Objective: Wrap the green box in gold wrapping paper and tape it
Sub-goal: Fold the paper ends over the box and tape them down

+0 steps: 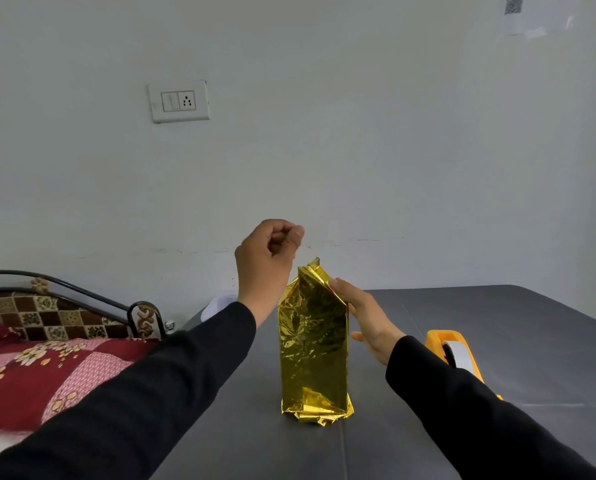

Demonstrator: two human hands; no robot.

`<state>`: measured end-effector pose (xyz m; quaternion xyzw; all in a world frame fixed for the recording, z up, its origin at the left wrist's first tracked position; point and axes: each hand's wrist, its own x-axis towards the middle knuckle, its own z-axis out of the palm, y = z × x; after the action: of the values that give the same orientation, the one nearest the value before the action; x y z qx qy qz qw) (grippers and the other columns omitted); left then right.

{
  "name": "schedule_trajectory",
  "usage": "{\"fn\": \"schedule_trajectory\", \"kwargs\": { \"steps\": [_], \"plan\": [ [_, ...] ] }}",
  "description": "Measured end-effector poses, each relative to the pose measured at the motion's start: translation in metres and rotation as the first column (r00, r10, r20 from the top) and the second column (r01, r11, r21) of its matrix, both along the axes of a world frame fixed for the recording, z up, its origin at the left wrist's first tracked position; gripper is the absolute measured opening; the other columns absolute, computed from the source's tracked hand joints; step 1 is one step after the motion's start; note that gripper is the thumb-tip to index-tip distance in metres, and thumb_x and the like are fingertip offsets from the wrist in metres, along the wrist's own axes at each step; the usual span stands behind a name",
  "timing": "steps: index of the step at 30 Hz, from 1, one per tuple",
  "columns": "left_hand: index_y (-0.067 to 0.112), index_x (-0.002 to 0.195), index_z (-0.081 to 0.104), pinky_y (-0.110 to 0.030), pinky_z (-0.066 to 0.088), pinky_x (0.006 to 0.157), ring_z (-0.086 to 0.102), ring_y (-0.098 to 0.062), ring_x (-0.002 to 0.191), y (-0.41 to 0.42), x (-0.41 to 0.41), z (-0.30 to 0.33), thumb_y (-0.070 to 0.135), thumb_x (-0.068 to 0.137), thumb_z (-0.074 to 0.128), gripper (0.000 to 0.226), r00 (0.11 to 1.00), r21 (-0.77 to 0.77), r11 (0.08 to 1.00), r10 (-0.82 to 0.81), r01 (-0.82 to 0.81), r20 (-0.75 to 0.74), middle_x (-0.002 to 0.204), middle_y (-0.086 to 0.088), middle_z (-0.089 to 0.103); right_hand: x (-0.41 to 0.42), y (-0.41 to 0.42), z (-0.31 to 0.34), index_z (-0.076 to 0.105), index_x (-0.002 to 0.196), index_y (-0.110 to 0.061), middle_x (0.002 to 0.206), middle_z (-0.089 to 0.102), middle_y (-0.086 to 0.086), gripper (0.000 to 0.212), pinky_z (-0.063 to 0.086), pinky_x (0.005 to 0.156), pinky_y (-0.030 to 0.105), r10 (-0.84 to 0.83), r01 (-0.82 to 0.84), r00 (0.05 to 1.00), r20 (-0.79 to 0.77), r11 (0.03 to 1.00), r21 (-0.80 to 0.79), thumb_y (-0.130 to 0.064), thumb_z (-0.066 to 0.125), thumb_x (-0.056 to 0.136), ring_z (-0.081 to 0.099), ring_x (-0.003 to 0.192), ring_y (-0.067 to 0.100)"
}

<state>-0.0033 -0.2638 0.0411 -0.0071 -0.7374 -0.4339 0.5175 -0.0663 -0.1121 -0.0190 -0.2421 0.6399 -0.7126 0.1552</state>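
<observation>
Gold-wrapped box (313, 344) stands tall on the worktop (497, 327); my right hand (365, 317), fingers straight, presses its top flap, left hand (268, 251) curled empty above.

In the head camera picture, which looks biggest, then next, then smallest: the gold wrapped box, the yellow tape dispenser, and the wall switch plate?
1. gold wrapped box, clearly the largest.
2. yellow tape dispenser, though the right sleeve covers part of it.
3. wall switch plate, which looks close to the dispenser and sits farther away, so these two are unsure.
</observation>
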Motion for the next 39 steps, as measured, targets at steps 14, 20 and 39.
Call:
{"fn": "schedule_trajectory", "kwargs": {
  "steps": [14,20,39],
  "plan": [
    [0.03,0.136,0.055,-0.023,0.046,0.099,0.051,-0.002,0.119,0.137,-0.029,-0.165,0.056,0.085,0.074,0.06,0.83,-0.18,0.888,-0.3,0.423,0.47,0.133,0.014,0.056,0.007,0.143,-0.048,0.073,0.07,-0.021,0.094,0.072,-0.015,0.026,0.055,0.081,0.032,-0.694,0.806,0.588,-0.415,0.543,0.234,-0.041,0.073,0.086,0.068,0.093,0.01],
    [0.038,0.158,0.029,-0.044,0.029,0.122,0.022,-0.006,0.149,0.17,-0.056,-0.214,0.084,0.073,0.061,0.102,0.654,-0.097,0.835,-0.347,0.542,0.672,0.164,0.026,0.021,0.0,0.187,-0.069,0.063,0.083,-0.014,0.084,0.059,0.0,0.033,0.053,0.068,0.035,-0.623,0.546,0.771,-0.13,0.544,0.637,-0.046,0.067,0.091,0.06,0.082,0.021],
    [0.05,0.157,0.013,-0.051,0.031,0.121,0.022,0.002,0.15,0.174,-0.06,-0.228,0.088,0.075,0.056,0.1,0.667,-0.111,0.824,-0.363,0.556,0.651,0.162,0.037,0.009,0.021,0.2,-0.091,0.068,0.117,0.0,0.133,0.064,0.011,0.039,0.052,0.102,0.056,-0.546,0.506,0.764,0.344,0.838,0.204,-0.022,0.081,0.088,0.059,0.125,0.031]
  ]
}}
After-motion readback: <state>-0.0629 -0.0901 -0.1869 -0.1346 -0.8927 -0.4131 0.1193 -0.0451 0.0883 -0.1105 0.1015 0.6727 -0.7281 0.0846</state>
